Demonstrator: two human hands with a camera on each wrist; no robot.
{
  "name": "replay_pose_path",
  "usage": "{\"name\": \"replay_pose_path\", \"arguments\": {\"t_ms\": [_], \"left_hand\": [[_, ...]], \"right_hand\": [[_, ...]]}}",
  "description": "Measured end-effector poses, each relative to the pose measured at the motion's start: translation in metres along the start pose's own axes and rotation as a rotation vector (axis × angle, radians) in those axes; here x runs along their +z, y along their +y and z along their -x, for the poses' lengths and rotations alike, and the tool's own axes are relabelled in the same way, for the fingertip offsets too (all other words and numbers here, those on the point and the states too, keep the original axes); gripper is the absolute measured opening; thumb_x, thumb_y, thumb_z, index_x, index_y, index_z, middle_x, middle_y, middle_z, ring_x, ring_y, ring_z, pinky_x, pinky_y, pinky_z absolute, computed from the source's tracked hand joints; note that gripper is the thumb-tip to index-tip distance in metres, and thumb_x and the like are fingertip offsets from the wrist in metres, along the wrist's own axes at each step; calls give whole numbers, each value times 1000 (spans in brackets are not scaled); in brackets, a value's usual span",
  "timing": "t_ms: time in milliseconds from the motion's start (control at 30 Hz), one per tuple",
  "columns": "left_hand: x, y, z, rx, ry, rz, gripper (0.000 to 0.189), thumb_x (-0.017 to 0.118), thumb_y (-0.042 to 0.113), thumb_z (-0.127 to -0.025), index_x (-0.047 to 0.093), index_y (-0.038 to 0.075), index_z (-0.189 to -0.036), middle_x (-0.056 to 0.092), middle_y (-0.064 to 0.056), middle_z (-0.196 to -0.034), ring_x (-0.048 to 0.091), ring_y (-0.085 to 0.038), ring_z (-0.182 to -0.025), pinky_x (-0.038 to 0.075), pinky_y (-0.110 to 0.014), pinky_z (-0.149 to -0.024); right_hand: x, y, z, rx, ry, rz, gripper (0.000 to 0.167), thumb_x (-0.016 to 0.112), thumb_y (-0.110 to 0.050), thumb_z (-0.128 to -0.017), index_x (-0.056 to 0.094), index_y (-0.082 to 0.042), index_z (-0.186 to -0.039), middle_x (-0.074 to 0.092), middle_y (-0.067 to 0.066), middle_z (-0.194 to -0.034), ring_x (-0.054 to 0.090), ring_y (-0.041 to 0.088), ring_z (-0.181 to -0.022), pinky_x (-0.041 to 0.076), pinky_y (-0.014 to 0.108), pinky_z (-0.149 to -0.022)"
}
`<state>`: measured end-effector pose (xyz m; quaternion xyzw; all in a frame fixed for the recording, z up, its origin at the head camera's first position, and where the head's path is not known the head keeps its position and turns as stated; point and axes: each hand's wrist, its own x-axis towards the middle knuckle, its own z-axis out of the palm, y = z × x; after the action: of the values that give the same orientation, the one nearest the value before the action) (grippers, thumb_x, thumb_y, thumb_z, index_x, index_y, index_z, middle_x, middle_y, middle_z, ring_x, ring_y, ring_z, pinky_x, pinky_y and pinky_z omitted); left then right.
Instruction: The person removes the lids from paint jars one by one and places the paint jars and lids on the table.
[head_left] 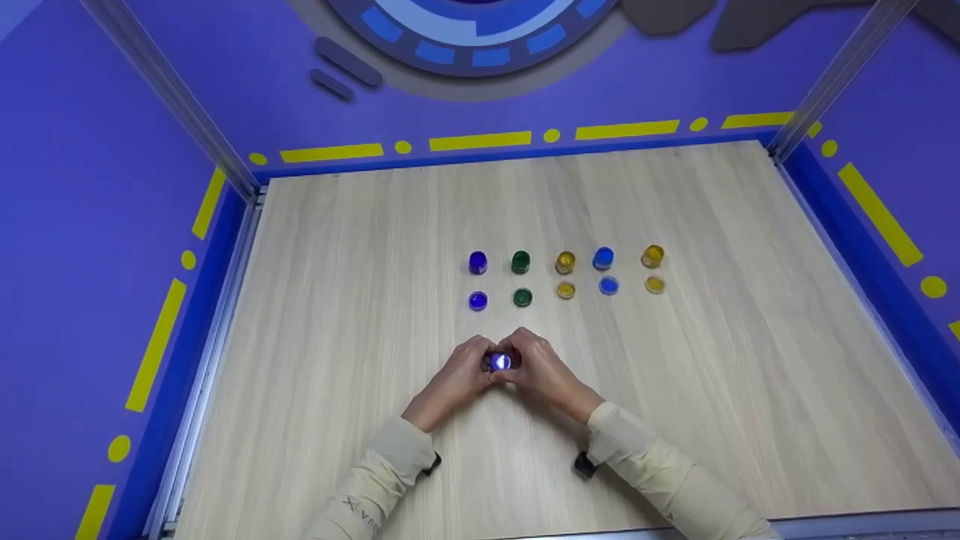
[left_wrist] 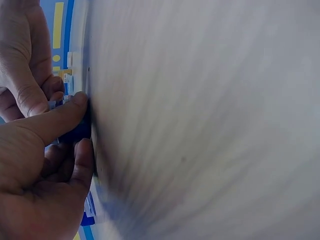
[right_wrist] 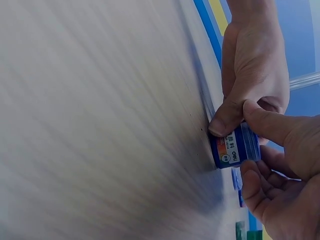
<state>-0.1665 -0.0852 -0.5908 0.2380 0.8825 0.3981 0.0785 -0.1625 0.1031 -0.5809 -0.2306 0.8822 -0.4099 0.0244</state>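
Observation:
Between both hands is a small dark blue paint jar with a clear-rimmed lid and a white-and-orange label. It stands close on the table, its top reflecting light in the head view. My left hand grips the jar's body, thumb on the label side. With thumb and fingers, my right hand pinches around the lid. The left wrist view shows the left hand in front, the jar partly covered by its fingers, and the right hand behind.
Beyond the hands, paint jars stand in a row: purple, green, yellow, blue and another yellow. Matching round lids, such as the purple lid, lie before them. Blue panels border the wooden table.

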Motion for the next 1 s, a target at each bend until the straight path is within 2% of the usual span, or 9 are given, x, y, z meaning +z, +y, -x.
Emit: {"name": "replay_pose_path", "arguments": {"t_ms": [200,400,567,700,833,1000], "left_hand": [[0,0,-1,1,0,-10,28,81,14,-89,65,-1,-107,63,-8,-104,58,-18,-95,52,-34,-85],[-1,0,-2,7,-1,-16,27,82,13,-88,65,1,-106,63,-8,-102,59,-20,-95,52,-35,-85],[0,0,-1,0,-11,-21,26,82,11,-87,63,2,-102,60,-5,-97,54,-16,-88,49,-33,-80],[0,-2,1,31,-8,-16,23,80,9,-89,61,1,-100,58,-4,-96,50,-13,-87,47,-30,-78],[0,-3,1,48,-6,-2,22,80,10,-90,60,3,-98,57,-3,-94,48,-12,-85,45,-28,-77],[-1,-3,-1,29,-12,8,23,82,10,-88,61,4,-96,58,-2,-93,51,-14,-85,46,-29,-77]], "right_hand": [[-4,3,-3,-3,-69,-18,34,88,-19,-83,73,-6,-111,65,3,-104,61,13,-91,54,30,-81],[-9,6,-6,-69,-128,-21,33,85,-20,-86,73,-7,-114,65,2,-106,62,14,-95,54,32,-84],[-13,8,-7,-102,-195,-12,32,82,-17,-90,73,-5,-118,62,2,-111,62,16,-100,54,34,-91],[-16,9,-8,-145,-243,-11,29,79,-17,-93,73,-5,-119,59,4,-112,60,17,-101,52,34,-92],[-18,12,-10,-214,-291,-24,27,77,-13,-94,73,-5,-119,60,5,-113,59,17,-103,51,34,-93],[-19,17,-14,-260,-323,-64,30,74,-2,-92,73,-4,-121,61,2,-118,59,16,-109,50,35,-98]]}}
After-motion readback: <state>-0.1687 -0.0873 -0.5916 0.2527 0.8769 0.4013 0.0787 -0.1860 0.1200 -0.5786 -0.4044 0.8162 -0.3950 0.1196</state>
